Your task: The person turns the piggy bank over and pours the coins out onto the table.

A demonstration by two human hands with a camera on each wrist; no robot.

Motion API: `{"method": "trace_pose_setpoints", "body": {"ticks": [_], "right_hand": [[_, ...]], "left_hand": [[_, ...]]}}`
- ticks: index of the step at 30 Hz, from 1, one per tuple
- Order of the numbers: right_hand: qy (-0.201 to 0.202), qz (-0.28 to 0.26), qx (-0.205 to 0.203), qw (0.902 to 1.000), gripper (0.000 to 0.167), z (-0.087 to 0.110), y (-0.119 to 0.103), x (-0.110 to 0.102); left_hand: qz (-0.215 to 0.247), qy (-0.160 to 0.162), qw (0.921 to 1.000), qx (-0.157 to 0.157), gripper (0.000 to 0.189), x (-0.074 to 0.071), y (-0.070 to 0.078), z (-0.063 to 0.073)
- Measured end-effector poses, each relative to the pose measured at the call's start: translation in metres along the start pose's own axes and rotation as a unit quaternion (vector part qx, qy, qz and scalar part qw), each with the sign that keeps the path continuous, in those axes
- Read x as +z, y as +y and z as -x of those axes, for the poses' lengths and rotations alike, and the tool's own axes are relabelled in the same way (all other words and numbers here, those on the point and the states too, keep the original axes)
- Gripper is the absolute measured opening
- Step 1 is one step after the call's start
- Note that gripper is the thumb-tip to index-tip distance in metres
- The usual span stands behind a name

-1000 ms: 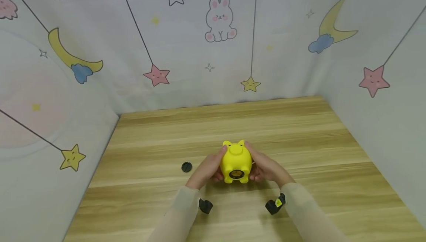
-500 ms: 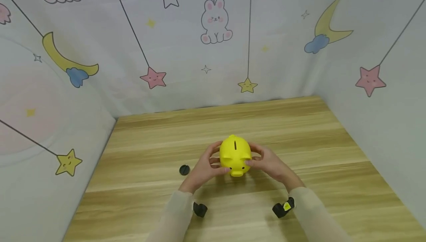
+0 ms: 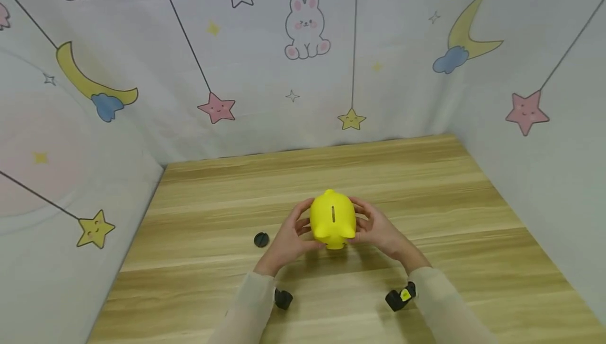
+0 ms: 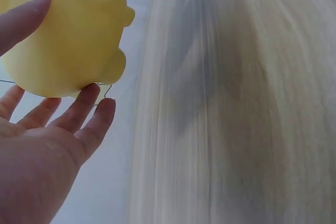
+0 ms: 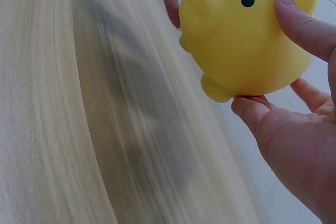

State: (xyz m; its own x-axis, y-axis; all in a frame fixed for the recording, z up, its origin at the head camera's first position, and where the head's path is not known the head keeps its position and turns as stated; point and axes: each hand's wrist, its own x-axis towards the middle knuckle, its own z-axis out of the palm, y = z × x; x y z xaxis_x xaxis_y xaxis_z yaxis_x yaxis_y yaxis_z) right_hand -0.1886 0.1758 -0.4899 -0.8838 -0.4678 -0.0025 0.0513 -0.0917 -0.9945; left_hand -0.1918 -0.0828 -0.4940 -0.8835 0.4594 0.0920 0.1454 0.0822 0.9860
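A yellow piggy bank [image 3: 333, 215] is held between both hands, lifted off the table as the wrist views show. In the head view its coin slot faces up and its snout points toward the person. My left hand [image 3: 291, 239] grips its left side, thumb near the eye and fingers along the side and underside in the left wrist view. On the opposite side my right hand [image 3: 381, 233] holds it, with the thumb by the ear and eye [image 5: 247, 1] and fingers beneath. The underside of the bank is hidden in the head view.
A round black plug [image 3: 261, 239] lies on the wooden table [image 3: 199, 202], left of the left hand. A white cloth wall [image 3: 265, 70] printed with stars, moons and rabbits closes off the back and sides. Black wrist cameras [image 3: 397, 297] sit by the sleeves.
The piggy bank has turned from showing its belly and open bottom hole to showing its back and coin slot. Then its head tipped slightly further down. Both hands kept their grip.
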Motion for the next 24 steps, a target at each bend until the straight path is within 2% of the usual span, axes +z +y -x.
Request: {"method": "trace_pose_setpoints", "body": {"ticks": [3, 6, 10, 14, 18, 21, 24], "right_hand": [[-0.005, 0.002, -0.017, 0.9998, 0.102, 0.000, 0.004, 0.002], [-0.010, 0.018, -0.043, 0.9989, 0.101, -0.001, 0.008, 0.003], [-0.016, 0.037, -0.074, 0.9964, 0.097, -0.002, 0.010, 0.004], [-0.013, 0.045, -0.083, 0.9955, 0.095, -0.001, 0.009, 0.005], [-0.011, 0.059, -0.078, 0.9951, 0.094, -0.001, 0.010, 0.006], [0.004, 0.081, -0.054, 0.9952, 0.091, 0.000, 0.010, 0.007], [0.028, 0.102, -0.014, 0.9943, 0.079, 0.001, 0.010, 0.008]], "left_hand": [[-0.015, -0.002, 0.9998, 0.016, 0.097, 0.000, 0.011, 0.005], [-0.030, -0.002, 0.9984, 0.047, 0.094, 0.000, 0.021, 0.010], [-0.054, -0.001, 0.9943, 0.092, 0.091, 0.000, 0.025, 0.010], [-0.059, -0.003, 0.9927, 0.105, 0.091, 0.000, 0.023, 0.008], [-0.046, -0.004, 0.9956, 0.082, 0.094, -0.003, 0.008, 0.006], [-0.022, 0.003, 0.9990, 0.039, 0.093, -0.006, -0.005, 0.006], [-0.009, 0.015, 0.9998, -0.007, 0.083, -0.007, -0.010, 0.007]]}}
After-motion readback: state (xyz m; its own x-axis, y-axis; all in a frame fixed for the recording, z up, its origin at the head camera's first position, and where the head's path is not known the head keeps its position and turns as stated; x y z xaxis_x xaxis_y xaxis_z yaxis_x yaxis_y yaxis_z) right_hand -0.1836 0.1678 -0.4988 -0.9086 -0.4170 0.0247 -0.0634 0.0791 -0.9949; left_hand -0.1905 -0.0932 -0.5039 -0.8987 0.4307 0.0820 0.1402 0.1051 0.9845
